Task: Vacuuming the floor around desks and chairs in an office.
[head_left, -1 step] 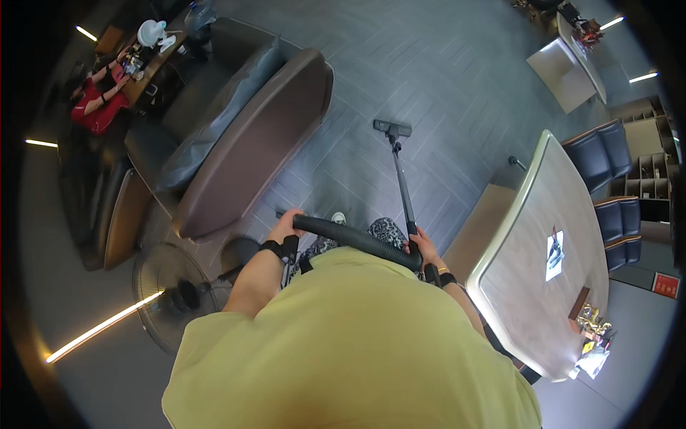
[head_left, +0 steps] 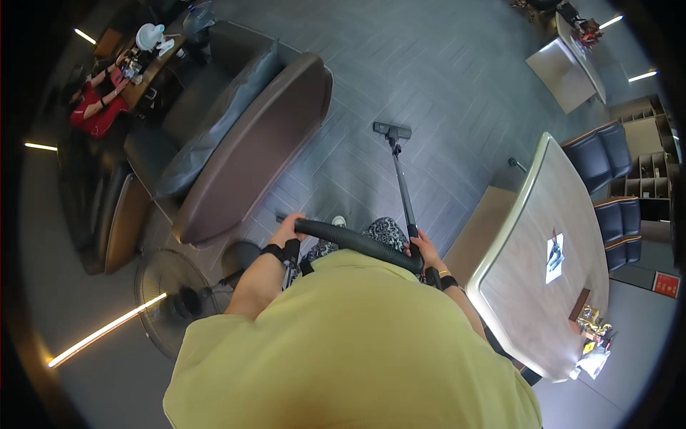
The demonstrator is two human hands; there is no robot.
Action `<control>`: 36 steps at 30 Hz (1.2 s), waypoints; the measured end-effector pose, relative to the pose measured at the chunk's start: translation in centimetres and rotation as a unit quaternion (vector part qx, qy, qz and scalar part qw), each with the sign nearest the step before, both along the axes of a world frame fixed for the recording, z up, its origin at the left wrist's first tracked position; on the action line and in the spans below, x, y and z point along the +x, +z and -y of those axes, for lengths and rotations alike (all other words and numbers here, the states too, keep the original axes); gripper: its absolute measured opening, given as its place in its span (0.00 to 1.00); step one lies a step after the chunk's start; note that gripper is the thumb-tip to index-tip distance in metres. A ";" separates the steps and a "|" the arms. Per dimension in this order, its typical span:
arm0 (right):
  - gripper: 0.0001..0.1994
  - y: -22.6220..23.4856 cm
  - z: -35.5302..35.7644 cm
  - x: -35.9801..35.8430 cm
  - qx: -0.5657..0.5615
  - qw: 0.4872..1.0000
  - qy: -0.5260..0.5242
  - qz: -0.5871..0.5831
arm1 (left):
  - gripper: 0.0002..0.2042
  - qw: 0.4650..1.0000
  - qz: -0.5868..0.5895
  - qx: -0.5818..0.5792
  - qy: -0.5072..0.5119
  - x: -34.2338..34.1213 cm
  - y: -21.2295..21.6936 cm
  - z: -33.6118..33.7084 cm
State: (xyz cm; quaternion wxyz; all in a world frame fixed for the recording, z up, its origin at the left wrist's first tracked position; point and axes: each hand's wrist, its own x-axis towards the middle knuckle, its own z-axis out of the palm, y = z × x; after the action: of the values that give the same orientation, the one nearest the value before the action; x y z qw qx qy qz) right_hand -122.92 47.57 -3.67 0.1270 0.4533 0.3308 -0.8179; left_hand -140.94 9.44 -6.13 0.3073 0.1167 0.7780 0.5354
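Little has moved since the earlier frame: the brown sofa [head_left: 261, 154], the standing fan [head_left: 187, 302] and the left hand [head_left: 289, 227] sit slightly lower in view, while the vacuum's floor head [head_left: 392, 130] is at almost the same spot. Grey floor [head_left: 457, 86] spreads across the middle, with the sofa on the left and a pale curved desk [head_left: 525, 286] on the right. Black chairs [head_left: 600, 161] stand along the desk's far side; the fan is low on the left. At the upper left, a person in red [head_left: 100, 107] sits with both arms forward. Smaller still, the black vacuum wand [head_left: 404, 189] slants forward to the floor head, which rests on the floor between sofa and desk. Its ribbed hose [head_left: 354, 241] bows across the wearer's front. The left hand is curled around the hose near its left end, fingers partly hidden; the right hand [head_left: 424, 249] is closed around the wand's near end. A white sheet [head_left: 554, 256] lies on the desk.
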 end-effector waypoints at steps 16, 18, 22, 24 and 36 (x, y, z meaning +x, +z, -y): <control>0.29 0.3 -16.6 -22.0 -0.026 0.999 -0.022 -0.014 | 0.19 0.989 -0.120 -0.079 0.021 -20.1 -2.1 -15.6; 0.28 -0.3 -19.4 -25.0 -0.002 1.000 0.021 0.020 | 0.18 0.998 -0.048 -0.024 0.043 -23.5 -3.4 -17.7; 0.28 -0.8 -24.1 -29.3 0.011 0.998 0.055 0.018 | 0.15 0.992 -0.025 -0.119 0.021 -28.6 -0.3 -23.3; 0.29 -1.0 -25.4 -30.7 0.002 0.998 0.052 0.034 | 0.10 0.979 -0.173 -0.108 0.020 -29.0 0.5 -25.3; 0.28 -3.7 -36.3 -45.7 0.367 0.850 0.377 0.010 | 0.21 0.993 -0.008 -0.110 -0.035 -45.3 -1.5 -35.9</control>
State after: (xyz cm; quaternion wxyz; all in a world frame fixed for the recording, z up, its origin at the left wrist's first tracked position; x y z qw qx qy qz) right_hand -168.60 83.84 -7.33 0.2535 0.3154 0.7509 -0.5219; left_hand -186.23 45.37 -7.61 0.3301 0.1136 0.8302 0.4346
